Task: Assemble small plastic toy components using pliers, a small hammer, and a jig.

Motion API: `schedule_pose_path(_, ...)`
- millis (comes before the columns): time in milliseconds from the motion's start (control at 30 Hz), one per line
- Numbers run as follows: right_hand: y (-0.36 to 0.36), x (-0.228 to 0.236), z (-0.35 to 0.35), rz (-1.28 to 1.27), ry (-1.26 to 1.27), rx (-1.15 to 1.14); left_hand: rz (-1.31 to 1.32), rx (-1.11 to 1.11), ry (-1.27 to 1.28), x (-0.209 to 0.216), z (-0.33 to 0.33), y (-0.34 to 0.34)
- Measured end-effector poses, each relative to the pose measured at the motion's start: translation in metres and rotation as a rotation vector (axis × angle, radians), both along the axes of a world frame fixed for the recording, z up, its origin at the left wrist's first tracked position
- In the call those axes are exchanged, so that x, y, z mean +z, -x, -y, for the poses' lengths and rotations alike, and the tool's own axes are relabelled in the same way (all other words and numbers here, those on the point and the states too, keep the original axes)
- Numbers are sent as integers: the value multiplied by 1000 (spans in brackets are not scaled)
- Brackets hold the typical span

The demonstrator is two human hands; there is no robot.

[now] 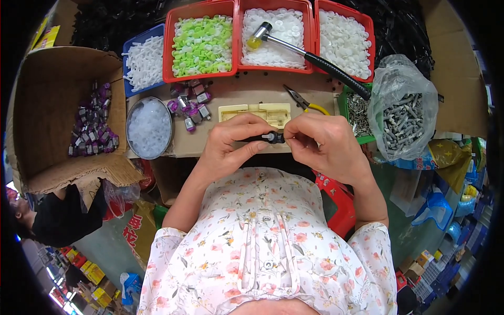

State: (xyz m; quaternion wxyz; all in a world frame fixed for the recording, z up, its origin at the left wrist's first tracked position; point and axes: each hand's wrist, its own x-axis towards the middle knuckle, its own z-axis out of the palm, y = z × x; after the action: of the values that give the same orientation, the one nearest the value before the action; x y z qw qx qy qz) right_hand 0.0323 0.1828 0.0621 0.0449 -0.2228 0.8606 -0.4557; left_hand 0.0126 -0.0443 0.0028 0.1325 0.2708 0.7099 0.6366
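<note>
A small black plastic part [272, 137] with a pale insert is held between my two hands, above the table's near edge. My left hand [232, 140] is closed round its left side, thumb along the front. At its right end my right hand [324, 144] pinches with thumb and forefinger; anything tiny between those fingertips is hidden. Just beyond the hands lies a cream mould-like block [254, 109] with recesses. Pliers [307, 101] with yellow handles rest to its right. Small metal-and-purple parts [190, 105] lie loose to its left.
Red bins [237, 37] of green and white plastic pieces line the back, a hammer [310, 55] lying across them. At left stand a blue bin [126, 63], a round dish [149, 127] and a cardboard box [47, 94]. A bag of metal pins [403, 113] sits right. Another person [58, 218] is at far left.
</note>
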Motion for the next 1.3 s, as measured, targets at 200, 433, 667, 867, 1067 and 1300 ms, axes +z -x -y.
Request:
schedule_pose_path(200,2,5,-2,-11,-72,51,-11,-41,9,0,1,1)
schedule_pose_path(433,4,8,-5,29,-50,79,45,-57,-38,-5,2,-1)
schedule_pose_path(667,-4,10,-7,-70,45,-22,215,-16,-250,-12,2,-2)
schedule_pose_path(867,-10,11,-1,-222,105,-77,247,-17,-274,-14,3,-3)
schedule_pose_path(1067,-12,13,4,-277,-2,-40,206,-42,-280,-14,2,-3)
schedule_pose_path(1300,-11,15,4,-319,-228,30,93,-84,-114,-3,5,-3)
